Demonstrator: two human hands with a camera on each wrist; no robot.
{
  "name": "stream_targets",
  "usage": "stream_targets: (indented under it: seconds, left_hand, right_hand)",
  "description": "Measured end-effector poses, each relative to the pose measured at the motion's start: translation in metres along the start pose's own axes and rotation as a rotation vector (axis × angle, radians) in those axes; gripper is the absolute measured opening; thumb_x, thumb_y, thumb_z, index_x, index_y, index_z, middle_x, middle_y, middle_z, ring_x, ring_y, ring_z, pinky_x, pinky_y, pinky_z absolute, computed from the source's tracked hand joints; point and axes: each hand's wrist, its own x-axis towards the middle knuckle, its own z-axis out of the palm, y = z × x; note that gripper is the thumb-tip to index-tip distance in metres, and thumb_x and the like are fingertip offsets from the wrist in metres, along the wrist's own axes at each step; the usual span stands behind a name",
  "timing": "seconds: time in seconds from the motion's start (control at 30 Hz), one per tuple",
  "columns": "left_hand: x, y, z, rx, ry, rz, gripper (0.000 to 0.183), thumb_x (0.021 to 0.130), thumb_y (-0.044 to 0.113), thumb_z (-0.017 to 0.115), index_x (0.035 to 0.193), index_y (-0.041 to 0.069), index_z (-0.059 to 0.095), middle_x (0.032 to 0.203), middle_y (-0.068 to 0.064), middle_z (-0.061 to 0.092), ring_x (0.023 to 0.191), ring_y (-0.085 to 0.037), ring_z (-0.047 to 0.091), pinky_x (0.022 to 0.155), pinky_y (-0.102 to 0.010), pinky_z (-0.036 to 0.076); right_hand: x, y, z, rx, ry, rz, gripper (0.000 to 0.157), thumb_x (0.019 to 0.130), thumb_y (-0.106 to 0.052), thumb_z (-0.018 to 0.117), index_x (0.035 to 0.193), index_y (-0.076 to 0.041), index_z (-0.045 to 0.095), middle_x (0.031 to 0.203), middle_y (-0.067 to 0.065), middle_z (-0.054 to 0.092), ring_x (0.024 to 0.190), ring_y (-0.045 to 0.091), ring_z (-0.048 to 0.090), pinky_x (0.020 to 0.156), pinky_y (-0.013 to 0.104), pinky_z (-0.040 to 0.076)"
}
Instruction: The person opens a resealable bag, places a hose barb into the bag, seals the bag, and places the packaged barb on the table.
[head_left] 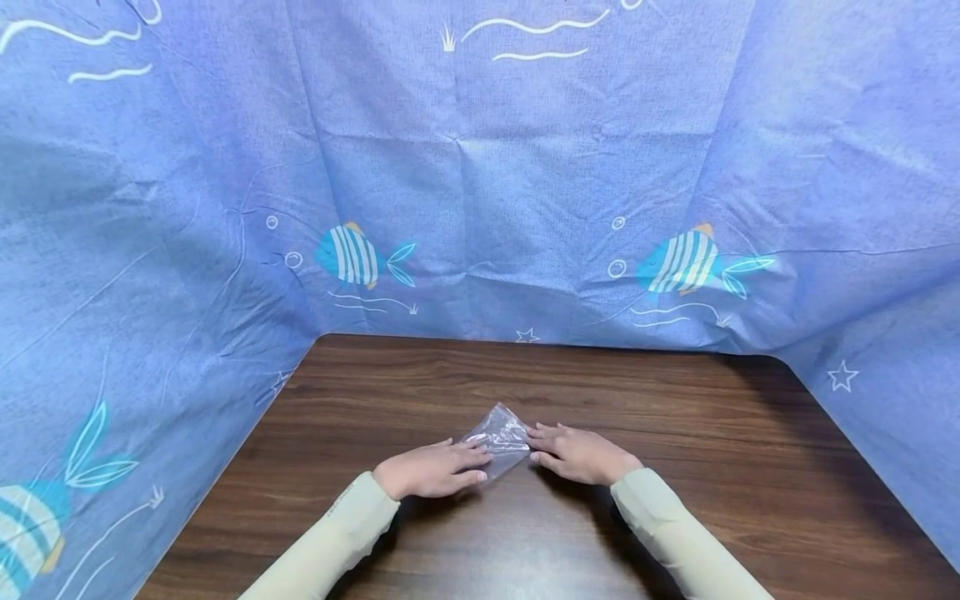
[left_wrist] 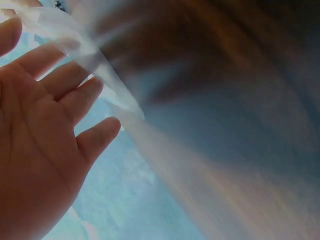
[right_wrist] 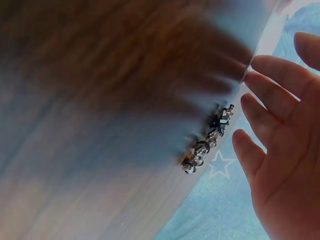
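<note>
A clear plastic bag (head_left: 501, 437) lies on the brown wooden table between my two hands, one corner pointing away from me. My left hand (head_left: 438, 469) rests palm down over its left side, fingers extended onto the film. At the right edge of the bag, the straight fingertips of my right hand (head_left: 581, 454) touch the plastic. In the left wrist view the film (left_wrist: 122, 95) runs along the fingertips. The right wrist view has several small shiny metal pieces (right_wrist: 202, 145) on the table near the little finger; the head view does not show them.
The wooden table (head_left: 375, 375) has rounded far corners. Blue cloth (head_left: 525, 192) printed with fish and stars hangs behind it and along both sides. Light sleeves (head_left: 330, 533) cover both forearms.
</note>
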Motion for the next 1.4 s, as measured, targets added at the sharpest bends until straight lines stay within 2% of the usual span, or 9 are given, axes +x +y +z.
stream_targets:
  seconds: [0.2, 0.53, 0.73, 0.93, 1.1, 1.23, 1.33, 1.4]
  left_hand:
    - [0.003, -0.01, 0.0, -0.003, 0.012, -0.041, 0.049, 0.103, 0.039, 0.038, 0.143, 0.012, 0.046, 0.153, -0.007, 0.036, 0.143, -0.023, 0.031, 0.114, -0.05, 0.025]
    - [0.01, -0.02, -0.006, 0.04, 0.068, -0.055, 0.04, 0.101, 0.017, 0.046, 0.139, 0.007, 0.05, 0.151, -0.01, 0.04, 0.143, -0.028, 0.031, 0.114, -0.052, 0.025]
    - [0.011, -0.024, -0.01, 0.053, 0.098, -0.038, 0.04, 0.098, 0.009, 0.05, 0.138, 0.004, 0.051, 0.148, -0.013, 0.044, 0.14, -0.033, 0.034, 0.112, -0.055, 0.026]
    - [0.014, -0.025, -0.01, 0.086, 0.103, -0.048, 0.042, 0.095, 0.003, 0.053, 0.137, 0.005, 0.053, 0.147, -0.011, 0.046, 0.139, -0.032, 0.036, 0.113, -0.052, 0.027]
    - [0.018, -0.025, -0.013, 0.06, 0.131, -0.018, 0.039, 0.094, 0.003, 0.055, 0.133, 0.005, 0.056, 0.144, -0.014, 0.048, 0.134, -0.029, 0.045, 0.109, -0.046, 0.036]
    - [0.022, -0.024, -0.015, -0.007, 0.185, -0.041, 0.034, 0.096, 0.01, 0.055, 0.129, 0.005, 0.058, 0.137, -0.013, 0.054, 0.126, -0.027, 0.052, 0.104, -0.044, 0.042]
    - [0.025, -0.02, -0.016, -0.069, 0.266, -0.072, 0.031, 0.096, 0.016, 0.056, 0.124, 0.004, 0.061, 0.125, -0.011, 0.061, 0.115, -0.025, 0.059, 0.097, -0.043, 0.047]
    - [0.028, -0.017, -0.015, -0.154, 0.342, -0.08, 0.028, 0.095, 0.016, 0.057, 0.118, 0.002, 0.063, 0.114, -0.01, 0.065, 0.104, -0.025, 0.063, 0.09, -0.041, 0.05]
  right_hand:
    - [-0.006, -0.006, 0.001, -0.006, 0.009, 0.016, 0.047, 0.101, -0.038, 0.045, 0.134, -0.006, 0.057, 0.142, 0.011, 0.051, 0.136, 0.03, 0.043, 0.111, 0.049, 0.032]
    - [-0.013, -0.019, 0.007, -0.042, 0.033, 0.016, 0.05, 0.1, -0.045, 0.044, 0.134, -0.01, 0.057, 0.144, 0.009, 0.05, 0.134, 0.029, 0.045, 0.108, 0.049, 0.035]
    - [-0.014, -0.028, 0.008, -0.048, 0.031, 0.006, 0.051, 0.1, -0.046, 0.043, 0.135, -0.011, 0.057, 0.144, 0.007, 0.05, 0.135, 0.027, 0.044, 0.108, 0.047, 0.037]
    - [-0.011, -0.031, 0.01, -0.063, 0.058, -0.026, 0.05, 0.1, -0.044, 0.045, 0.133, -0.009, 0.058, 0.141, 0.009, 0.053, 0.134, 0.028, 0.046, 0.107, 0.046, 0.038]
    - [-0.007, -0.029, 0.012, -0.071, 0.115, -0.057, 0.043, 0.099, -0.036, 0.051, 0.127, -0.006, 0.063, 0.136, 0.011, 0.057, 0.128, 0.029, 0.051, 0.104, 0.045, 0.041]
    - [-0.004, -0.027, 0.01, -0.03, 0.145, -0.055, 0.036, 0.099, -0.029, 0.052, 0.124, -0.006, 0.064, 0.132, 0.01, 0.059, 0.124, 0.027, 0.054, 0.103, 0.043, 0.043]
    - [-0.001, -0.024, 0.007, 0.019, 0.196, -0.047, 0.032, 0.098, -0.025, 0.054, 0.12, -0.004, 0.066, 0.125, 0.011, 0.061, 0.118, 0.026, 0.057, 0.1, 0.042, 0.045]
    - [0.001, -0.022, 0.004, 0.072, 0.247, -0.038, 0.029, 0.097, -0.02, 0.056, 0.117, -0.002, 0.067, 0.119, 0.011, 0.064, 0.112, 0.026, 0.06, 0.096, 0.042, 0.047]
